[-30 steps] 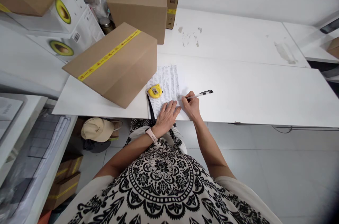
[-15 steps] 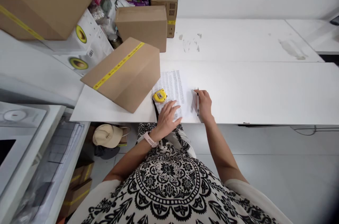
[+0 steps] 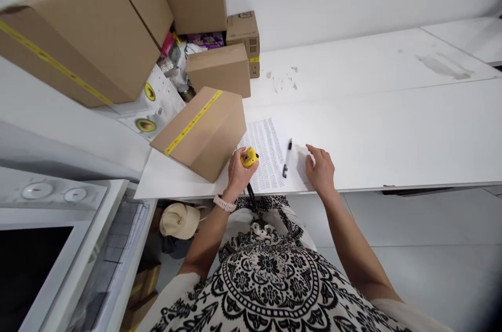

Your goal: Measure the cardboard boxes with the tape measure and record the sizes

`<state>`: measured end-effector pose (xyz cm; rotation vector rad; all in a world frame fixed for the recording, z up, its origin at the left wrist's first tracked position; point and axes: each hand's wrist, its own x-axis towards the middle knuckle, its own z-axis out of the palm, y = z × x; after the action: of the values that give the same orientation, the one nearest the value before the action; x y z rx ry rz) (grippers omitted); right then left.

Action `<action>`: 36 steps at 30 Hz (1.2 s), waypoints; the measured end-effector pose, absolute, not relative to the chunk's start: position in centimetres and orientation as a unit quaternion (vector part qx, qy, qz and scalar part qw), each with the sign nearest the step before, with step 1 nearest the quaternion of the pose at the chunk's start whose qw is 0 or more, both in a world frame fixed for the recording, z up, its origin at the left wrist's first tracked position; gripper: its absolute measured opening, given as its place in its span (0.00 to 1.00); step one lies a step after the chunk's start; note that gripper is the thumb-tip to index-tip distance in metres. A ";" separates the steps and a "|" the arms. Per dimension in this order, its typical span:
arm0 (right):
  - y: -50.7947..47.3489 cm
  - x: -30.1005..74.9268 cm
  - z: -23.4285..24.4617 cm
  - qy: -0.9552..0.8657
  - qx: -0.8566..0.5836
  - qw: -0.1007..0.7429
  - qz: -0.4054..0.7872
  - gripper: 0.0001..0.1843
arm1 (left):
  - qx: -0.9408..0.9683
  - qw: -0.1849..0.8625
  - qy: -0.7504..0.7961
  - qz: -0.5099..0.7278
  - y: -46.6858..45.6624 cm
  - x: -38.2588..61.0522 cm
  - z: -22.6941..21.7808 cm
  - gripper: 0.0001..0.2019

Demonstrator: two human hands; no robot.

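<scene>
My left hand is closed around a yellow tape measure, whose black strap hangs over the table's front edge. Beneath it lies a printed sheet covered with columns of small text. A pen with a clear barrel and black ends rests on the right part of the sheet. To the right of the pen, my right hand holds nothing, its fingers curved and apart near the tabletop. A taped cardboard box stands just beyond my left hand, partly over the sheet's left side.
The white table runs far to the right. At the back left stand more cardboard boxes, a large carton and white boxes with avocado pictures. A microwave is at lower left; a cap sits below the table.
My left hand has taken hold of the tape measure. My right hand has let go of the pen, now lying on the sheet, and moved right. The camera view has shifted.
</scene>
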<state>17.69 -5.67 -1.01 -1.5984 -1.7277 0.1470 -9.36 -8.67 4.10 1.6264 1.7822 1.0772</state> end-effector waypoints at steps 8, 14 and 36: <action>-4.2 11.9 3.7 -0.674 -0.510 0.447 0.293 0.27 | 0.429 0.419 0.470 0.647 -20.0 -16.1 9.5 0.31; 3.0 4.5 7.6 -0.619 -0.444 0.428 0.486 0.38 | 0.279 0.339 0.467 0.768 -21.8 -19.9 10.2 0.31; -8.7 9.1 2.5 -0.397 -0.445 0.702 0.390 0.28 | 0.497 0.538 0.458 0.504 -18.5 -20.4 8.9 0.37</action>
<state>9.09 -8.73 2.46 -0.9898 -0.8847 0.8677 -20.37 -18.49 8.90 1.1827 1.0903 1.1992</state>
